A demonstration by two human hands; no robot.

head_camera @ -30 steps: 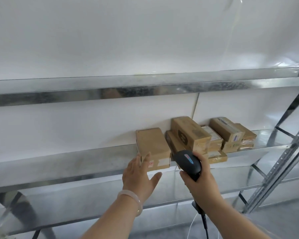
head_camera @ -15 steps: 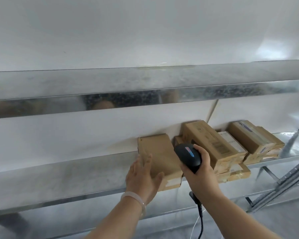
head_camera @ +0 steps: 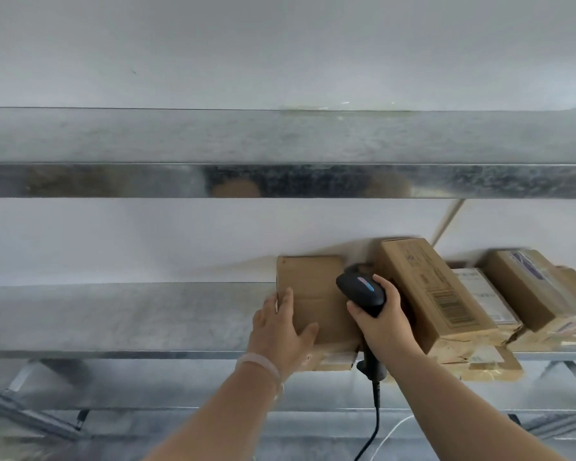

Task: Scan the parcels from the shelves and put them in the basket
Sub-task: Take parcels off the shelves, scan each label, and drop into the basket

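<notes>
Currently: one plain cardboard box on the middle shelf, left of the stacked boxes. Left hand rests on its near left corner, fingers nearly straight, thumb spread. Right hand grips a black scanner above its right edge. Probably light and stiff; best held by the long sides.

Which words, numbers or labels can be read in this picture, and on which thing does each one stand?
No text here can be read with certainty.
On the tall box: a barcode label and printed lines, too blurred to read.
On the white label of the parcel beside it: small print, too blurred to read.
On the right box: blue print, too blurred to read.
On the scanner: only a blue stripe, no letters visible.
</notes>
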